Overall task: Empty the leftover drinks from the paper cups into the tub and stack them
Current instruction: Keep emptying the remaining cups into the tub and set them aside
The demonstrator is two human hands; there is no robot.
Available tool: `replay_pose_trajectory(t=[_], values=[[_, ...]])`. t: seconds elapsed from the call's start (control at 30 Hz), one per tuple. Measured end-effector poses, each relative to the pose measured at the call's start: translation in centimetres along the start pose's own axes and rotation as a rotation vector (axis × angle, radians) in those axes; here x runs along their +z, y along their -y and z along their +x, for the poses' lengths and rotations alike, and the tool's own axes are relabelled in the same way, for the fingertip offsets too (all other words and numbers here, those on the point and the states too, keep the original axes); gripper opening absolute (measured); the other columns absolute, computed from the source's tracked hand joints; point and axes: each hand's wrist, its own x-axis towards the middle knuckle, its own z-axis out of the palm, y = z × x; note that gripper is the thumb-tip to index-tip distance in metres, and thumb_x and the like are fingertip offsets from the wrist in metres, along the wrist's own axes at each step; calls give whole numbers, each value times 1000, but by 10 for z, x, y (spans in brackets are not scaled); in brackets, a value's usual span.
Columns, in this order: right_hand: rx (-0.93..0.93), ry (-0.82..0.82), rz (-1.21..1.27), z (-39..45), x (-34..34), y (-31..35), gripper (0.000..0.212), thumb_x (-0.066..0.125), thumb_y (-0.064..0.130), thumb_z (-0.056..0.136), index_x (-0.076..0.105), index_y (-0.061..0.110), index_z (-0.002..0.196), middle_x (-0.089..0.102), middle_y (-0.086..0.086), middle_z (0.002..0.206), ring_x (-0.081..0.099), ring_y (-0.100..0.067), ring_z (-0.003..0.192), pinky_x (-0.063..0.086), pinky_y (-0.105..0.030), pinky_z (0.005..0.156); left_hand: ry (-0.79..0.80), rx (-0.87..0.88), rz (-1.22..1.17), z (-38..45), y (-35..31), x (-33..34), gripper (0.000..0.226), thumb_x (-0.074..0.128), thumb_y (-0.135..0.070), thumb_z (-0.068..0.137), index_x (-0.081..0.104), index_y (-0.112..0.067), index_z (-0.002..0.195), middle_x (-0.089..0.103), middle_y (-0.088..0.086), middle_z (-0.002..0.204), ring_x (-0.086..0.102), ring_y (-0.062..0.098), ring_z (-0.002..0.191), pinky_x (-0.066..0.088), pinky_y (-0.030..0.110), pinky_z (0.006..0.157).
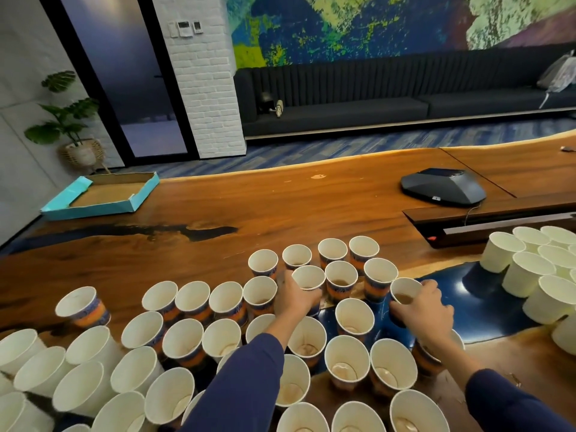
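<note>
Several upright paper cups with orange and blue print crowd the near part of the wooden table (218, 207); many hold a little brown drink. My left hand (296, 299) is closed around one cup (308, 277) in the middle of the group. My right hand (425, 310) grips another cup (405, 291) with brown liquid, over a blue patch of the table. Plain white cups (530, 272) stand at the right edge, and more white ones (84, 388) at the near left. No tub is in view.
A shallow teal cardboard tray (103, 194) lies at the table's far left. A dark conference device (442, 187) with a cable sits at the far right beside a raised wooden strip. A dark sofa, a glass door and a potted plant are beyond the table.
</note>
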Motion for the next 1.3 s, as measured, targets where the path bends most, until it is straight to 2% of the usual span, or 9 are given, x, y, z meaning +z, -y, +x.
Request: replay_pose_trajectory(t=[0.2, 0.37, 0.43, 0.63, 0.73, 0.83, 0.93, 1.1, 1.3], values=[[-73, -67, 61, -10, -29, 21, 74, 74, 42, 79, 35, 5, 131, 49, -17, 130, 50, -35, 116, 36, -49, 102, -62, 124, -220, -15, -12, -25, 74, 79, -38, 75, 36, -21, 133, 50, 2, 137, 48, 24, 125, 47, 40, 94], [-159, -112, 118, -28, -57, 52, 76, 77, 39, 75, 36, 7, 130, 49, -16, 128, 51, -34, 114, 41, -48, 97, -73, 204, -369, -34, -20, -62, 70, 80, -36, 76, 38, -21, 130, 49, -3, 126, 48, 14, 114, 44, 27, 84], [-204, -124, 170, -41, -67, 69, 78, 78, 38, 75, 33, 8, 132, 49, -16, 130, 52, -34, 114, 44, -50, 96, -91, 238, -417, -44, -20, -81, 73, 80, -36, 75, 36, -22, 132, 48, -3, 126, 48, 15, 117, 45, 26, 85], [-377, -155, 357, -93, -91, 125, 87, 79, 29, 76, 24, 14, 141, 48, -14, 134, 50, -36, 119, 34, -57, 105, -203, 311, -443, -83, -7, -149, 72, 76, -38, 79, 34, -24, 136, 47, -2, 137, 48, 18, 123, 43, 25, 85], [-473, -137, 456, -128, -90, 162, 91, 80, 27, 75, 21, 18, 143, 44, -12, 137, 50, -34, 119, 36, -56, 105, -270, 312, -456, -102, 12, -192, 73, 74, -36, 82, 31, -22, 139, 44, 0, 140, 45, 19, 126, 43, 26, 89], [-528, -67, 563, -160, -86, 198, 95, 82, 27, 74, 17, 17, 143, 37, -11, 142, 49, -33, 122, 45, -48, 101, -335, 321, -473, -114, 40, -233, 74, 74, -34, 81, 30, -22, 139, 44, 2, 139, 45, 21, 127, 47, 31, 95], [-564, -28, 618, -190, -75, 233, 96, 81, 30, 74, 16, 17, 143, 37, -11, 142, 49, -31, 123, 48, -43, 99, -389, 305, -466, -126, 68, -271, 75, 72, -32, 83, 28, -21, 142, 42, 2, 142, 43, 20, 128, 44, 30, 95], [-667, 87, 687, -262, -42, 303, 95, 81, 25, 75, 16, 16, 144, 36, -12, 143, 48, -29, 124, 46, -38, 97, -488, 231, -434, -144, 144, -348, 77, 74, -34, 82, 30, -20, 143, 43, 4, 143, 44, 22, 129, 47, 42, 101], [-786, 243, 733, -345, 9, 376, 87, 78, 23, 79, 19, 12, 141, 31, -11, 145, 46, -28, 125, 43, -28, 94, -620, 139, -420, -164, 228, -435, 76, 75, -31, 81, 32, -17, 141, 45, 5, 141, 45, 23, 127, 47, 38, 100]])
